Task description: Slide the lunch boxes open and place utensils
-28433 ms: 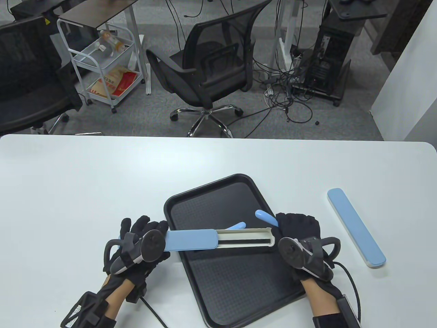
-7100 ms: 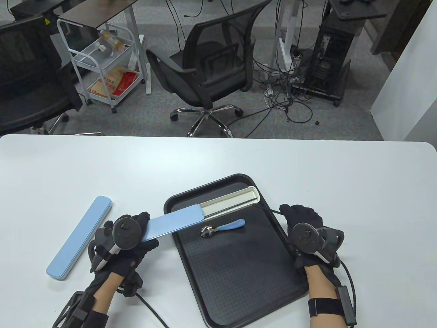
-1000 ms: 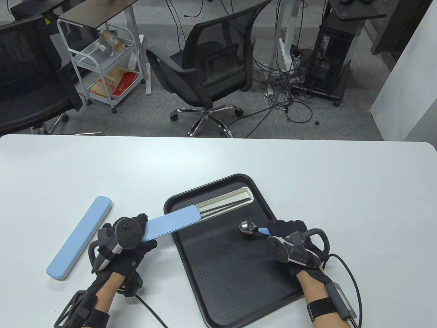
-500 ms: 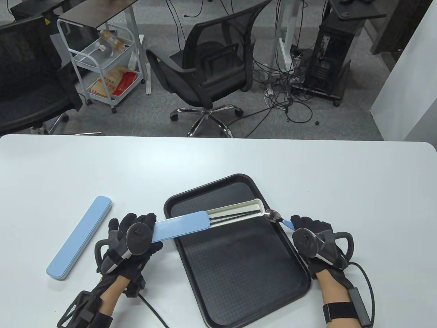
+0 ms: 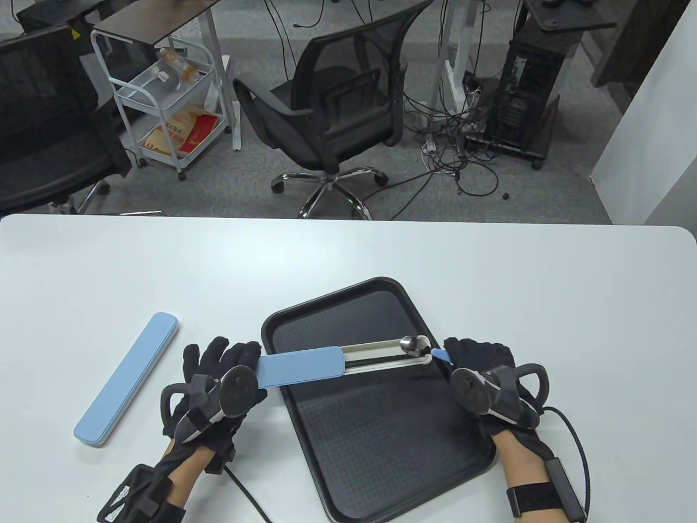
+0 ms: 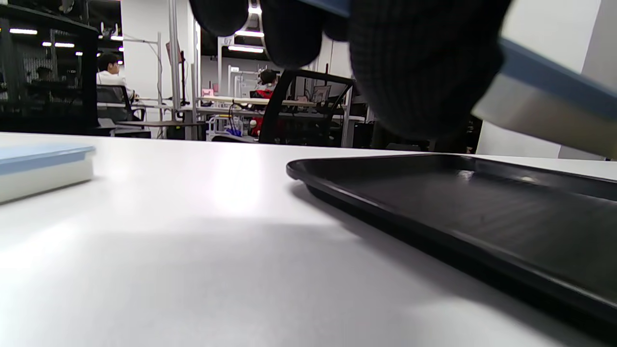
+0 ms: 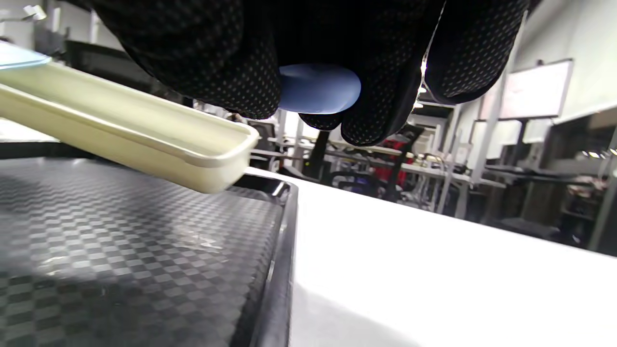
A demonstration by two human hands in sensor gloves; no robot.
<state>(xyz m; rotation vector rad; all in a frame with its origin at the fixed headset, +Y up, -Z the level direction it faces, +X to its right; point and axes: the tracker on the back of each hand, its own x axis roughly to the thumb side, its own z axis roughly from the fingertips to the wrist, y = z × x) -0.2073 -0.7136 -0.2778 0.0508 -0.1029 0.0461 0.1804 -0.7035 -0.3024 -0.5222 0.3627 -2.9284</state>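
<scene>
Center frame over tray (image 5: 381, 436) | our left hand (image 5: 220, 376) grips open lunch box (image 5: 348, 362) by lid end | right hand (image 5: 482, 362) pinches spoon (image 5: 422, 347), bowl in box | no legible labels

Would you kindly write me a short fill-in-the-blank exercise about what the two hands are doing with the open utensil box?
1. The right hand holds a spoon by its ____ handle.
2. The spoon's bowl lies over the open ____ tray of the utensil box.
3. The left hand holds the box at its ____ lid.
4. A second, closed box lies ____ of the black tray.

Missing words: blue; cream; blue; left
</scene>
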